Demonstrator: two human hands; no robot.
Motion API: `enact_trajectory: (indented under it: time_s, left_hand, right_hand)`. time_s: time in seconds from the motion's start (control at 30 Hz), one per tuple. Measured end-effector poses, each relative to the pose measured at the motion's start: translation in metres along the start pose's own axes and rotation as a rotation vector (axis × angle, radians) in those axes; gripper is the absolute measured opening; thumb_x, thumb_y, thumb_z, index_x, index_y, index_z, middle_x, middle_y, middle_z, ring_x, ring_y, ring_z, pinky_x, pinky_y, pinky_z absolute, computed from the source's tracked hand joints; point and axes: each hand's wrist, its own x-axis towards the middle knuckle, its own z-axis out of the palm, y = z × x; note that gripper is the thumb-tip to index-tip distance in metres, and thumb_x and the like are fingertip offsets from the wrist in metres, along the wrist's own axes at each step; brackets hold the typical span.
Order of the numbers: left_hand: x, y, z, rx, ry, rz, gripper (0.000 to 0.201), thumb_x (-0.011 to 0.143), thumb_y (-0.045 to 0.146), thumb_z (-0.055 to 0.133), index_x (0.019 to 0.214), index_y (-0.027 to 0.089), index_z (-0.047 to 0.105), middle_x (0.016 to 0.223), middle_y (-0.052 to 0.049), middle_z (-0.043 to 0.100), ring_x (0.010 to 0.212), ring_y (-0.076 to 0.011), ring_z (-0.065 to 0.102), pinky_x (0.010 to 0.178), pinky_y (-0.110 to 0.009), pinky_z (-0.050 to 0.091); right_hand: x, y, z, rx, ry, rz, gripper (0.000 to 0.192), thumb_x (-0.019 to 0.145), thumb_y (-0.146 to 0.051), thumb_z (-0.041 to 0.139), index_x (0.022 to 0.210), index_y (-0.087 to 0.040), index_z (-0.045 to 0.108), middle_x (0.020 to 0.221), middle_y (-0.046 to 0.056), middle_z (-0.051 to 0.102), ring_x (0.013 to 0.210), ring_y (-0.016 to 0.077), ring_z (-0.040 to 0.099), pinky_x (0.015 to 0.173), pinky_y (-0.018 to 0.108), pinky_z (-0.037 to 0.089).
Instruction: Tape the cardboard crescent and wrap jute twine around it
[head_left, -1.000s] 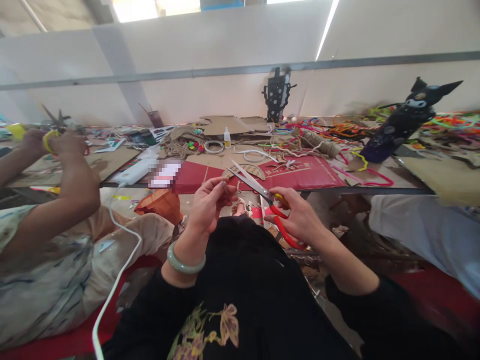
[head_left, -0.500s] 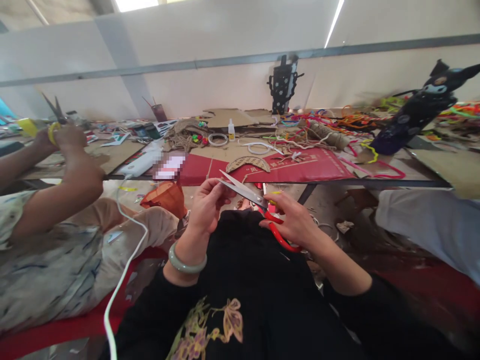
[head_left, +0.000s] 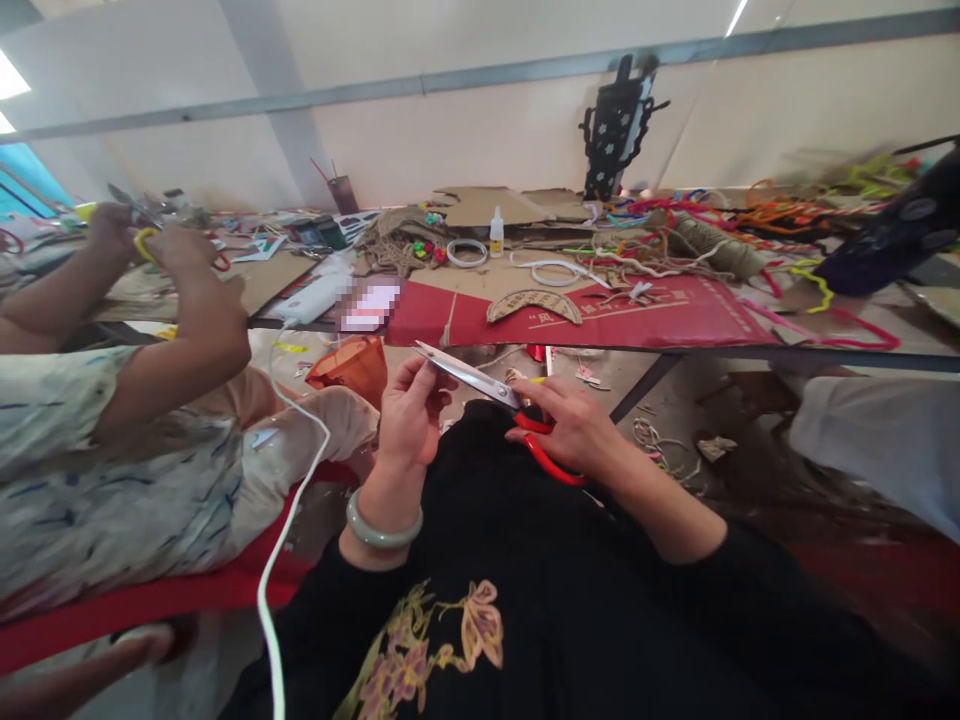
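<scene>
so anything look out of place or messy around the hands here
Yes. Scraps and loops of cord lie strewn on the floor under the table edge. A white cable trails off the tabletop across a co-worker's lap. The right hand holds red-handled scissors, blades nearly closed at the left hand.

A pale cream wall fills the top of the frame, crossed by a grey rail. Bright ceiling light glows at upper left. Below it, a long table spans the middle. Lower right shows dusty brown floor.
</scene>
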Motion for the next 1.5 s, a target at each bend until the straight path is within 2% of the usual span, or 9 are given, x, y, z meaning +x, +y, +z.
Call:
enact_trajectory:
  time_s: [0.13,0.3,0.57,0.93,1.3,1.5]
  left_hand:
    - [0.002,-0.002,-0.01,-0.031,0.039,-0.003,0.034,0.054,0.03,0.088,0.072,0.017,0.062,0.059,0.005,0.065,0.049,-0.0074,0.061,0.042,-0.013,0.041]
    - [0.001,0.001,-0.014,-0.067,0.067,-0.033,0.035,0.051,0.027,0.088,0.072,0.016,0.062,0.058,0.004,0.064,0.048,-0.0078,0.06,0.043,-0.014,0.042]
    - [-0.003,0.006,-0.009,-0.102,0.098,-0.067,0.04,0.046,0.027,0.089,0.07,0.016,0.058,0.054,0.004,0.063,0.047,-0.0076,0.058,0.042,-0.014,0.041]
    - [-0.007,0.011,-0.006,-0.146,0.082,-0.121,0.027,0.064,0.021,0.081,0.072,0.017,0.056,0.056,0.007,0.063,0.048,-0.0063,0.058,0.045,-0.015,0.042]
    - [-0.01,0.019,-0.006,-0.277,0.126,-0.239,0.014,0.074,0.015,0.073,0.07,0.017,0.06,0.056,0.006,0.062,0.046,-0.0065,0.058,0.044,-0.014,0.045]
    - [-0.008,0.021,-0.01,-0.295,0.159,-0.257,0.01,0.08,0.014,0.067,0.071,0.017,0.062,0.057,0.005,0.062,0.046,-0.0054,0.058,0.045,-0.014,0.047]
  right_hand:
    - [0.002,-0.003,0.01,0.011,-0.032,-0.025,0.053,0.083,-0.051,0.061,0.123,-0.016,0.06,0.1,0.012,0.065,0.081,0.0212,0.064,0.073,0.033,0.054]
    - [0.004,-0.008,0.02,0.02,-0.114,0.033,0.056,0.082,-0.052,0.063,0.124,-0.016,0.059,0.103,0.013,0.065,0.082,0.0215,0.065,0.072,0.033,0.054]
    - [0.004,-0.012,0.018,-0.044,-0.071,0.03,0.055,0.08,-0.053,0.065,0.123,-0.019,0.059,0.105,0.012,0.066,0.091,0.0261,0.065,0.075,0.036,0.055]
    - [0.007,-0.013,0.014,-0.042,-0.067,0.006,0.056,0.08,-0.053,0.064,0.123,-0.018,0.058,0.106,0.013,0.066,0.093,0.0254,0.066,0.075,0.035,0.054]
    - [0.012,-0.017,0.016,-0.03,-0.076,-0.026,0.054,0.08,-0.051,0.065,0.122,-0.018,0.06,0.105,0.012,0.066,0.091,0.0249,0.066,0.075,0.034,0.054]
    - [0.018,-0.018,0.018,-0.048,-0.08,-0.073,0.052,0.084,-0.051,0.06,0.124,-0.017,0.058,0.099,0.012,0.067,0.082,0.0216,0.065,0.069,0.031,0.051]
